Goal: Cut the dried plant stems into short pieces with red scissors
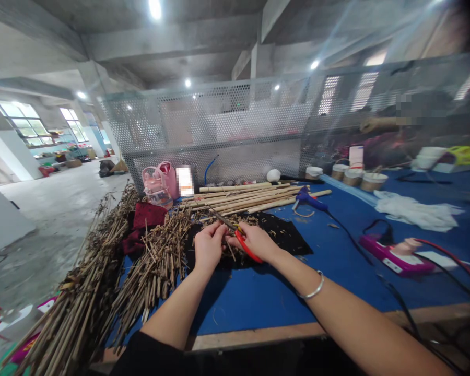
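My right hand (257, 242) is closed around a pair of scissors with red handles (246, 246), the dark blades pointing up and to the left. Close beside it, my left hand (209, 249) is pinched, fingertips near the scissors; what it holds is too small to make out. Both hands are over a black cloth (290, 236) strewn with dry plant bits. Left of my left hand lies a pile of dry stalks (162, 258), and a bigger bundle of dry stalks (86, 282) hangs over the table's left edge.
Pale sticks (254, 197) lie behind my hands, with a blue glue gun (311, 201) at their right end. A purple power strip (395, 256) with cords and white gloves (417, 209) are on the right. A pink bag (160, 183) stands against a perforated metal screen (235, 120).
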`<state>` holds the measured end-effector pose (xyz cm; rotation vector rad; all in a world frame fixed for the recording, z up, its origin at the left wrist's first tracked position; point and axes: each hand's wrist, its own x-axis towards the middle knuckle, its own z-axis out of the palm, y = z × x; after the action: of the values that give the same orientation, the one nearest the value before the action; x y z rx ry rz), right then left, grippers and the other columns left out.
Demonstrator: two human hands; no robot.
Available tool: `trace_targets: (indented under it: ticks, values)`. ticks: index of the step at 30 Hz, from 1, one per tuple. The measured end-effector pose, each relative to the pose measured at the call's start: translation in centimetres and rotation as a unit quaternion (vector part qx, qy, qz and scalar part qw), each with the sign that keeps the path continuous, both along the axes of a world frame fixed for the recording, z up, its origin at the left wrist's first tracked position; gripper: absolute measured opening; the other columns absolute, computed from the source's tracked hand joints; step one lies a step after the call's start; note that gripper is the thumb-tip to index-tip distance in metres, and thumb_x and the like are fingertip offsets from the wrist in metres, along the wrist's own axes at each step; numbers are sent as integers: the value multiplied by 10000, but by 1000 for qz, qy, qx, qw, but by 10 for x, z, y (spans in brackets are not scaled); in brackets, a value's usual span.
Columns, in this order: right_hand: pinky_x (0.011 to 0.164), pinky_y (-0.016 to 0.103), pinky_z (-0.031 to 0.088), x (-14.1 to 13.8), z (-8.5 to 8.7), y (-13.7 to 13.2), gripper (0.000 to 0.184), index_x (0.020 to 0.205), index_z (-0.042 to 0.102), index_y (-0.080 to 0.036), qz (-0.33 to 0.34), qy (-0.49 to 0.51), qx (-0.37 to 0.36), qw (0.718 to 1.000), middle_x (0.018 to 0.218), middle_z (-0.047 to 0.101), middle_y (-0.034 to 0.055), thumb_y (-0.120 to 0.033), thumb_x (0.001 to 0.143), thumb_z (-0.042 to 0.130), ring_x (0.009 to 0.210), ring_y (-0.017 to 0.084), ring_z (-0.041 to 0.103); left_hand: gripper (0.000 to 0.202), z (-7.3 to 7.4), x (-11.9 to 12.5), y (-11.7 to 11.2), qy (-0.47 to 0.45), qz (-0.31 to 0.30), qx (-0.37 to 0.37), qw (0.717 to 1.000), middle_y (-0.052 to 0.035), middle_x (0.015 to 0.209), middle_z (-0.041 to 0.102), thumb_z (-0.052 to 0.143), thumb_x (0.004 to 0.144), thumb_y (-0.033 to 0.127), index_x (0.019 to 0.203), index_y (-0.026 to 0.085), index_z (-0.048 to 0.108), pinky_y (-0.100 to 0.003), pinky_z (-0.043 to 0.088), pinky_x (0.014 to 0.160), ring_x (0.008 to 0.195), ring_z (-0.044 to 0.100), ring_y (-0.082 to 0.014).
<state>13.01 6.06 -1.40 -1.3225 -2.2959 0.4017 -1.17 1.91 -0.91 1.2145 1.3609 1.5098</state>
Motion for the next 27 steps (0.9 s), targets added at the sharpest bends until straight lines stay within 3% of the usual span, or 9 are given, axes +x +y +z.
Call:
trace_targets:
  ticks: [5, 11, 18, 21, 27]
  values:
    - [532, 208, 299, 0, 1, -4, 404, 876, 461, -199, 19, 7, 0, 1000, 765, 600, 27, -556, 712, 554, 626, 133, 531, 251, -1, 0, 0, 7, -25, 8, 1000, -13, 633, 631, 536, 740, 353, 757, 136, 663, -168, 410, 381, 470, 535, -95]
    - [512, 212, 290, 0, 1, -1, 338, 795, 460, -200, 3, 27, 8, 1000, 631, 546, -10, -535, 765, 495, 553, 120, 473, 284, 0, 1, -2, 45, -16, 3, 999, -15, 676, 651, 556, 730, 342, 903, 156, 684, -170, 403, 390, 455, 494, -79]
    - [550, 215, 318, 2, 2, -1, 355, 863, 460, -191, 6, 43, -12, 999, 739, 573, 9, -484, 713, 593, 618, 126, 514, 289, 0, 5, -6, 69, -48, -33, 996, 1, 574, 605, 538, 741, 304, 945, 170, 694, -180, 384, 360, 419, 446, -78]
    - [565, 219, 327, 2, 1, -2, 386, 881, 450, -190, 11, 48, -6, 999, 775, 577, 21, -499, 703, 600, 649, 134, 523, 288, 1, 6, -7, 84, -51, -31, 995, 16, 536, 570, 535, 746, 305, 951, 183, 696, -180, 379, 349, 404, 411, -72]
    - [495, 208, 281, -1, -3, 0, 383, 771, 460, -193, -15, 41, 0, 999, 642, 541, -6, -570, 732, 520, 539, 115, 453, 270, 3, 7, -8, 67, -44, -38, 996, 18, 517, 566, 533, 755, 273, 942, 167, 697, -173, 379, 350, 402, 418, -69]
